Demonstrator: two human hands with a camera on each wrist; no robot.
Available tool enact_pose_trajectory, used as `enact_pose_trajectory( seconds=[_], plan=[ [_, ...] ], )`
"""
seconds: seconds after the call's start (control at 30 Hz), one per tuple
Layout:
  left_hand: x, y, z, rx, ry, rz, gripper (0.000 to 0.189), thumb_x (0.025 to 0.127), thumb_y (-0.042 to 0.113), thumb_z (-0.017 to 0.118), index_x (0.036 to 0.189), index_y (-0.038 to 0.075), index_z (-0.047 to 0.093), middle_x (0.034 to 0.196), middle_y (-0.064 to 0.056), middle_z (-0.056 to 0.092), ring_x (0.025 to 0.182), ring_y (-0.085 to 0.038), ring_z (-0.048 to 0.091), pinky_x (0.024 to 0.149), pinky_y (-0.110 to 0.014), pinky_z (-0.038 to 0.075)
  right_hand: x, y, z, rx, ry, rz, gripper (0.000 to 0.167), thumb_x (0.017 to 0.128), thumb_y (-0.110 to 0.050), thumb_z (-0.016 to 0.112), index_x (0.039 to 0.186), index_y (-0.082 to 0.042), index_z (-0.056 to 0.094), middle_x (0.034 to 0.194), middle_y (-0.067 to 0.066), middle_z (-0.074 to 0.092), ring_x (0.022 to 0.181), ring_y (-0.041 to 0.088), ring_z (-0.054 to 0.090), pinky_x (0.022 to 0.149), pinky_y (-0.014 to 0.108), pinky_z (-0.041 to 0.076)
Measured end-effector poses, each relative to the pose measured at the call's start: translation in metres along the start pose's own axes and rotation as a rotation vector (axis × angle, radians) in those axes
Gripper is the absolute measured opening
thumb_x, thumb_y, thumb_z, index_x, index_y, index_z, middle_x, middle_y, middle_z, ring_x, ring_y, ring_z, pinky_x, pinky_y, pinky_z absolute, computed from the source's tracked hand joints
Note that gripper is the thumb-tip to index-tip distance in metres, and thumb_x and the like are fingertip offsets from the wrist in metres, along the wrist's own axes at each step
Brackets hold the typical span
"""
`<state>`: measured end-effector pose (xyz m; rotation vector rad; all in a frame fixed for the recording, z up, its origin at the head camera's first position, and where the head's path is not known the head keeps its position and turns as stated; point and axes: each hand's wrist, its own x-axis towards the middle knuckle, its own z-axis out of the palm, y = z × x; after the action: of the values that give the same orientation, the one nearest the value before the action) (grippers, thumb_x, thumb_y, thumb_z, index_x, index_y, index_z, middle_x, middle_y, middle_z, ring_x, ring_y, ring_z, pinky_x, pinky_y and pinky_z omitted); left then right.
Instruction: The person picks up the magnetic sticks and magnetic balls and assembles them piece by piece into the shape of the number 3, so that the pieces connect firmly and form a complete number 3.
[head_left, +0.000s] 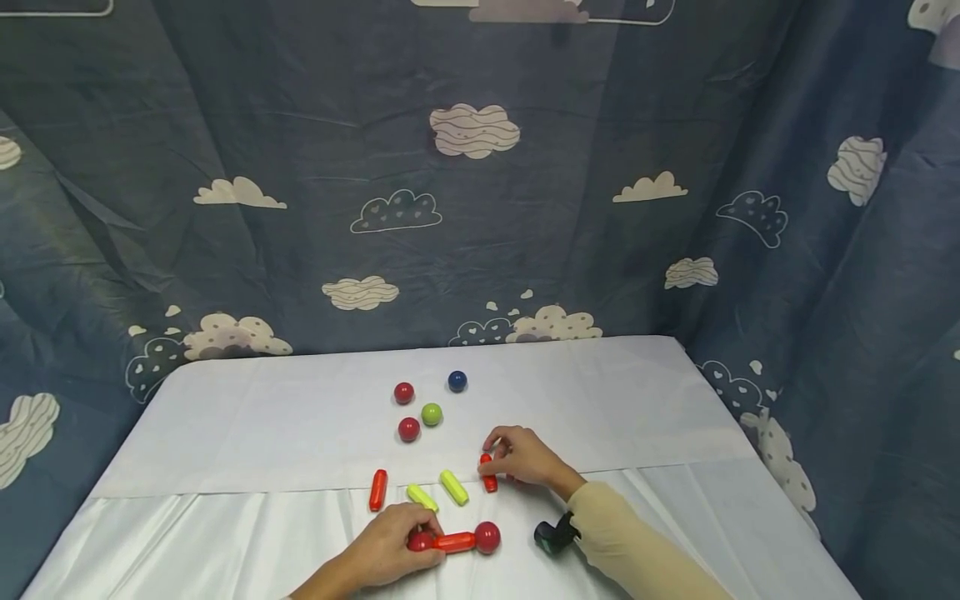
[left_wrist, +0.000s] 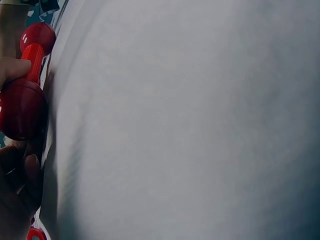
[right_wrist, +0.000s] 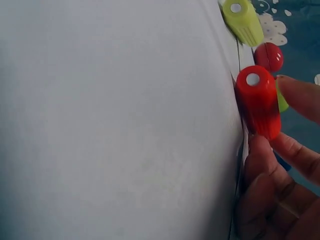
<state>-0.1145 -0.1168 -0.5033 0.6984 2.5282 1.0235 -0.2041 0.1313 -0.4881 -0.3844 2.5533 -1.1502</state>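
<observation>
In the head view my left hand (head_left: 390, 546) grips one end of a dumbbell-shaped piece, a red rod (head_left: 455, 543) with a red ball (head_left: 487, 537) on each end. The left wrist view shows the thumb against the rod (left_wrist: 33, 56), beside the near ball (left_wrist: 22, 110). Farther right, my right hand (head_left: 531, 458) has a short red stick (head_left: 490, 482) between thumb and fingers. Seen from the right wrist, this red stick (right_wrist: 261, 102) has fine grooves and a pale round spot at its near end, with fingertips at its side and far end.
Two yellow-green sticks (head_left: 453, 487) and another red stick (head_left: 378, 490) lie between and left of the hands. Behind them are two red balls (head_left: 408, 429), a green ball (head_left: 431, 414) and a blue ball (head_left: 457, 381). A white cloth (head_left: 247, 433) covers the table, before a dark curtain (head_left: 300, 125).
</observation>
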Motion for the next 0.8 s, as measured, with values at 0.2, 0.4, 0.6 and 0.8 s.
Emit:
enact_pose_trajectory(
  seconds=[0.2,0.4,0.6,0.8],
  plan=[
    [0.0002,0.0018,-0.0005,-0.003,-0.006,-0.008,0.017,0.081,0.038,0.073,0.087,0.026,0.063,0.083,0.017,0.052,0.076,-0.002,0.045,0.066,-0.023,0.037,0.0031,-0.0036,0.0039,-0.122,0.010,-0.004,0.025,0.076,-0.023,0.082,0.091,-0.013,0.064,0.065,-0.002,0.054,0.058,0.012,0.048,0.053,0.024,0.037],
    [0.0000,0.0016,-0.0003,0.014,0.000,-0.007,0.017,0.081,0.039,0.073,0.088,0.027,0.063,0.084,0.018,0.052,0.077,-0.002,0.045,0.068,-0.024,0.037,0.0055,-0.0049,0.0066,-0.151,0.001,0.015,0.020,0.077,-0.020,0.081,0.086,-0.013,0.065,0.063,-0.002,0.053,0.056,0.012,0.047,0.051,0.024,0.036],
    [-0.0001,0.0002,-0.0003,0.016,0.009,0.004,0.017,0.081,0.039,0.073,0.088,0.027,0.064,0.084,0.018,0.052,0.078,-0.001,0.046,0.068,-0.024,0.037,0.0047,-0.0064,0.0076,-0.125,-0.008,0.008,0.016,0.078,-0.015,0.077,0.088,-0.012,0.064,0.063,-0.002,0.052,0.055,0.011,0.047,0.051,0.024,0.038],
    [-0.0007,0.0012,-0.0001,0.004,0.001,-0.012,0.017,0.081,0.039,0.073,0.087,0.027,0.063,0.083,0.018,0.052,0.078,-0.002,0.045,0.068,-0.024,0.037,0.0021,-0.0064,0.0090,-0.074,-0.005,-0.022,0.014,0.080,-0.012,0.073,0.091,-0.010,0.064,0.065,-0.002,0.053,0.054,0.010,0.049,0.049,0.024,0.039]
  ],
)
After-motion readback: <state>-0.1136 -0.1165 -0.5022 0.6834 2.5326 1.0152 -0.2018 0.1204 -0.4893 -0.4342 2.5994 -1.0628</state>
